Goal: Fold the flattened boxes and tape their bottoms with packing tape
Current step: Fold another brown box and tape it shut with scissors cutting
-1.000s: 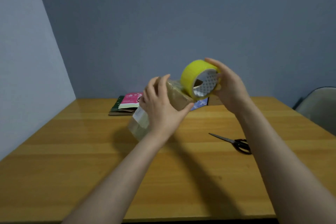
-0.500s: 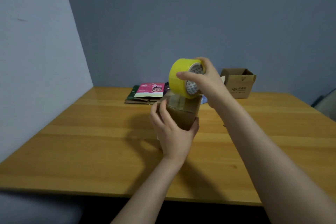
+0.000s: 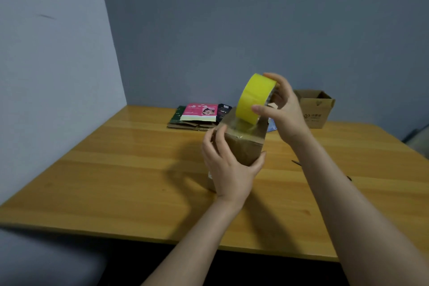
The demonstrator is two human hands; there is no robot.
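Observation:
A small brown cardboard box (image 3: pixel 245 146) stands on the wooden table (image 3: pixel 130 169), its taped face turned up. My left hand (image 3: pixel 228 167) grips the box's near side, fingers on the left wall and thumb on the right. My right hand (image 3: pixel 282 111) holds a yellow roll of packing tape (image 3: pixel 253 97) by its rim and core, just above the box's far top edge. A clear strip of tape runs from the roll down onto the box top.
A folded open-topped cardboard box (image 3: pixel 316 109) stands at the back right. A stack of flattened boxes with a pink packet on top (image 3: pixel 199 114) lies at the back centre. Black scissors (image 3: pixel 299 163) are mostly hidden behind my right forearm. Walls close the left and back.
The box has come down from the air onto the table and turned upright. The tape roll moved over its top, and the camera has swung left.

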